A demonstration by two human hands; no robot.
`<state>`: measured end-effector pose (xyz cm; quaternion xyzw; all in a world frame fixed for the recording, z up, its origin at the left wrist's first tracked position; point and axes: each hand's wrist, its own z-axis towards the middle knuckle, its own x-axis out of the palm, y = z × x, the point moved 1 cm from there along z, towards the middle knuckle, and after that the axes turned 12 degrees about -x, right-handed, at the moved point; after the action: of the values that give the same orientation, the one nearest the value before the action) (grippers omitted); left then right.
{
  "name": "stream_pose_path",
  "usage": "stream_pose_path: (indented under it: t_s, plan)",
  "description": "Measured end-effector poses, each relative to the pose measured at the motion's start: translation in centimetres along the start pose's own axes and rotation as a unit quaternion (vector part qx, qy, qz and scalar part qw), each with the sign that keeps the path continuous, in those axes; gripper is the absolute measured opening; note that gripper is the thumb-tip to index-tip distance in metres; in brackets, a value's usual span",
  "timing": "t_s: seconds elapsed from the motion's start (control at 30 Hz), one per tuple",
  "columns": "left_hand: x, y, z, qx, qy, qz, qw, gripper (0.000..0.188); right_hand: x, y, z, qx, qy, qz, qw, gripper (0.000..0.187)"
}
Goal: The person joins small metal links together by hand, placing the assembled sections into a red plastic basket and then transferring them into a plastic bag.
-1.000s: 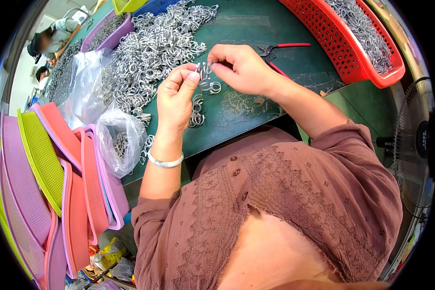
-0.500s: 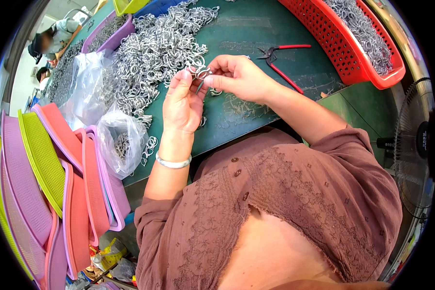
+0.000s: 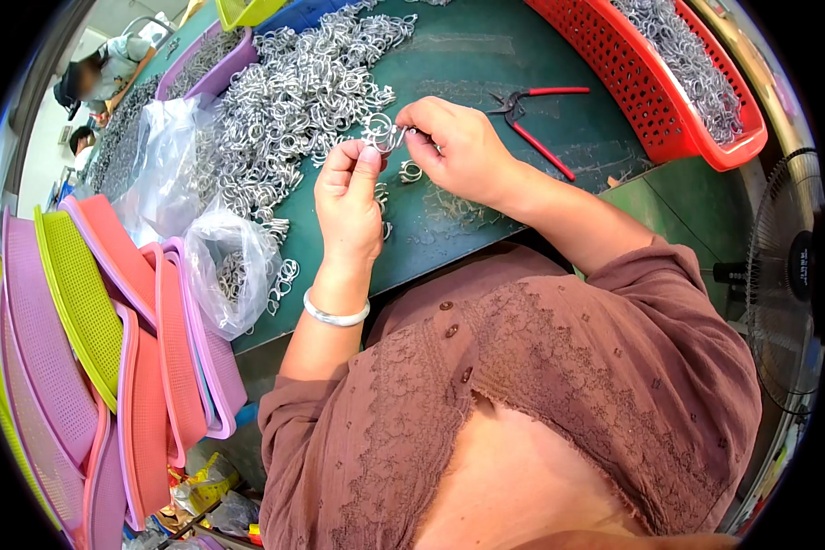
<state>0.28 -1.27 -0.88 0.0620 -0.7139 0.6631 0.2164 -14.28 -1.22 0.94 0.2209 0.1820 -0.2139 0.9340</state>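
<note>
My left hand [image 3: 350, 202] pinches a small silvery metal ring clip [image 3: 379, 131] between thumb and fingers. From the right, my right hand [image 3: 463, 151] is closed with its fingertips at the clip's side, gripping a small end of the metal; its exact shape is partly hidden. Just left of and beyond my hands spreads a large heap of similar metal ring clips [image 3: 289, 96]. A few loose clips [image 3: 411, 171] lie on the green table [image 3: 458, 64] under my hands.
Red-handled pliers [image 3: 545, 151] lie beyond my right hand. A red perforated basket [image 3: 614, 82] of metal pieces stands at far right. Plastic bags [image 3: 234, 266] and stacked coloured baskets [image 3: 78, 302] are at left. A fan [image 3: 784, 266] stands at right; another person [image 3: 110, 69] sits far left.
The ring clip now shows more fully between my fingertips. My hands have spread slightly apart, and my left hand has dropped a little toward me, uncovering loose clips on the table.
</note>
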Motion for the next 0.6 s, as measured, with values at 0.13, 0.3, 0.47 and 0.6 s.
stream_pose_path:
  t_s: [0.13, 0.3, 0.47, 0.6]
  plan:
    - [-0.2, -0.1, 0.1, 0.001, -0.006, 0.02, 1.0, 0.007, -0.1, -0.3, 0.1, -0.099, 0.02, -0.074, 0.992, 0.019]
    - [-0.9, -1.1, 0.4, -0.167, 0.087, -0.111, 0.976, 0.012, -0.3, -0.6, 0.8, -0.151, 0.023, -0.076, 0.985, 0.013]
    - [-2.1, -1.2, 0.9, -0.152, 0.08, -0.033, 0.985, 0.012, -0.3, -0.6, 0.6, -0.044, 0.046, 0.053, 0.997, 0.017]
    - [-0.4, -0.8, 0.2, -0.113, 0.004, -0.072, 0.991, 0.012, -0.1, -0.9, 0.3, 0.029, 0.028, 0.074, 0.996, 0.013]
